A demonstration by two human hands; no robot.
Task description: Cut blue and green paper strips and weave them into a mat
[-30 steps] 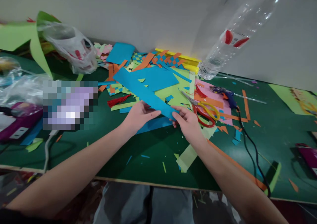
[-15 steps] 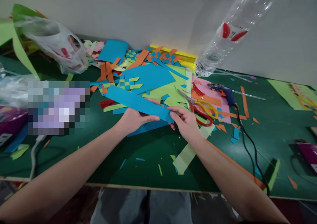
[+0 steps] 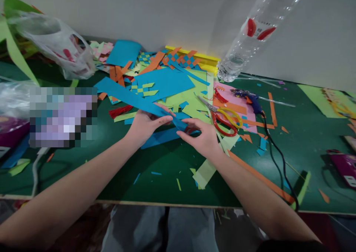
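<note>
A long blue paper strip (image 3: 125, 94) slants from upper left down to the right between my hands. My left hand (image 3: 143, 129) is closed on its middle, thumb on top and fingers underneath. The strip's right end looks bent and darker. My right hand (image 3: 201, 135) curls around that end, with the thumb and index finger on either side of it; its other fingers are partly hidden. Under the hands lies another blue paper piece (image 3: 158, 138). Scissors (image 3: 226, 118) with red and yellow handles lie just right of my right hand.
Behind the hands are blue sheets (image 3: 164, 83), woven paper pieces (image 3: 143, 88) and orange strips. A glue gun (image 3: 254, 103) with a black cable lies at right. A plastic bottle (image 3: 250, 36) leans against the wall. A plastic bag (image 3: 66, 48) and a blurred-out device (image 3: 62, 120) stand left.
The blue strip has shifted to the left and up through my hands. My right thumb and index finger have moved apart around its end, which now looks bent. The view has shifted slightly.
</note>
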